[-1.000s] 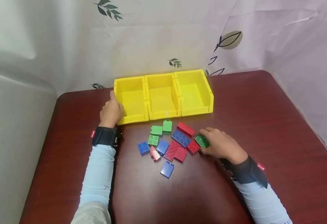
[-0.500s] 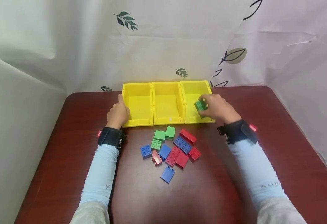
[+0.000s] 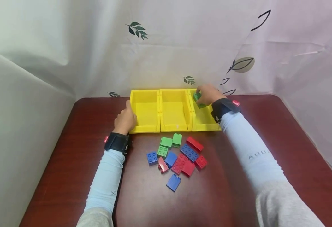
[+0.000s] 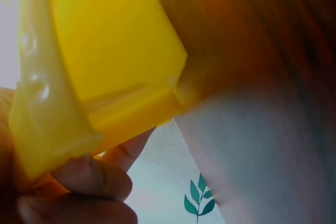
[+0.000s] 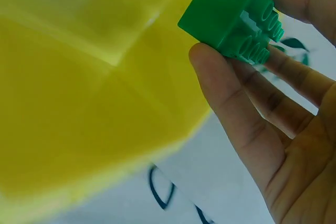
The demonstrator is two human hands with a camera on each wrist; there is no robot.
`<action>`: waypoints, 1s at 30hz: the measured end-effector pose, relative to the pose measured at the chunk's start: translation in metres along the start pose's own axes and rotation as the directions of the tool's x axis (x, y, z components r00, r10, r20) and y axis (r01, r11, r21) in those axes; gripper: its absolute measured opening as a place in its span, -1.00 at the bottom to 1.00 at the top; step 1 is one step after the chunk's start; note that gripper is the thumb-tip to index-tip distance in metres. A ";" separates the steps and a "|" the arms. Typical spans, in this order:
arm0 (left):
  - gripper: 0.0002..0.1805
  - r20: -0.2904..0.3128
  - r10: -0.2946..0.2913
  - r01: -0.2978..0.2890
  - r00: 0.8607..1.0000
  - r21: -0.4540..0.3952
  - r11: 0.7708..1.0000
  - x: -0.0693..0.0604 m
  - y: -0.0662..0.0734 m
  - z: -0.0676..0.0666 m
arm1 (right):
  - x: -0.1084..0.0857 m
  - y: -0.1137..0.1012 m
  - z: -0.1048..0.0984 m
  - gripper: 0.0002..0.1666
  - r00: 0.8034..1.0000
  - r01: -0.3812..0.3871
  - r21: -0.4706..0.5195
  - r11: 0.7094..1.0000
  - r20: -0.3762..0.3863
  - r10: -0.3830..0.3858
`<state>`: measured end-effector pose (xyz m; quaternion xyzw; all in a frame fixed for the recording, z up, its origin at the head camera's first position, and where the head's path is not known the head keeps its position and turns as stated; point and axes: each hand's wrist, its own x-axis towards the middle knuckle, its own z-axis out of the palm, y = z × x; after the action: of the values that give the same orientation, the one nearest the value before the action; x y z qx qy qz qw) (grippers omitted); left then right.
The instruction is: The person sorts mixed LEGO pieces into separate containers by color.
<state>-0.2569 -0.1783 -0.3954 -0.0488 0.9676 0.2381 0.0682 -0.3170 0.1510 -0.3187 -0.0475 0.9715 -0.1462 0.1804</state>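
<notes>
In the head view my left hand (image 3: 125, 120) grips the outer side of the left yellow bin (image 3: 146, 129). Its fingers curl under the wall of that bin (image 4: 113, 35) in the left wrist view. Between thumb and fingertips, my right hand (image 3: 209, 94) pinches a dark green toy building brick (image 5: 223, 11), studs toward the palm. That brick is held over the right yellow bin (image 3: 205, 127), near its back. The middle yellow bin (image 3: 176, 128) stands between the other two, with no bricks visible inside.
Several loose bricks lie in front of the bins: light green ones (image 3: 166, 142), blue ones (image 3: 173, 183) and red ones (image 3: 195, 144). A dark red-brown table (image 3: 143, 201) bears everything. A pale curtain (image 3: 168, 56) with leaf prints hangs close behind the bins.
My right hand has lifted the dark green brick from the pile's right edge and carried it back over the right bin. My left hand keeps its grip; the head view has shifted.
</notes>
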 end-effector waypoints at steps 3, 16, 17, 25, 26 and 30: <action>-0.33 -0.004 0.000 0.000 1.000 -0.003 1.000 0.000 0.002 0.003 | 0.011 0.003 0.008 -0.34 1.000 0.010 -0.035 0.999 0.009 -0.010; -0.34 -0.008 0.013 -0.013 1.000 -0.006 1.000 -0.002 0.005 0.006 | 0.030 0.009 0.038 -0.57 1.000 -0.023 -0.036 0.999 -0.006 0.023; -0.34 -0.013 0.013 -0.013 1.000 -0.004 1.000 -0.002 0.005 0.005 | 0.031 0.009 0.038 -0.56 1.000 -0.015 -0.036 0.999 -0.012 0.015; -0.37 -0.014 0.003 -0.003 1.000 -0.001 1.000 -0.001 0.002 0.001 | 0.034 0.005 0.038 -0.60 1.000 0.010 -0.033 0.999 -0.021 -0.011; -0.36 -0.010 0.001 -0.001 1.000 0.000 1.000 -0.001 0.001 0.001 | 0.034 0.005 0.038 -0.59 1.000 0.015 -0.039 0.999 -0.022 -0.016; -0.35 -0.004 -0.003 0.003 1.000 -0.006 1.000 0.000 0.002 0.001 | 0.036 0.007 0.039 -0.58 1.000 0.016 -0.039 0.999 -0.020 -0.017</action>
<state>-0.2573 -0.1765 -0.3954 -0.0508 0.9670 0.2406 0.0663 -0.3369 0.1419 -0.3678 -0.0576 0.9755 -0.1291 0.1684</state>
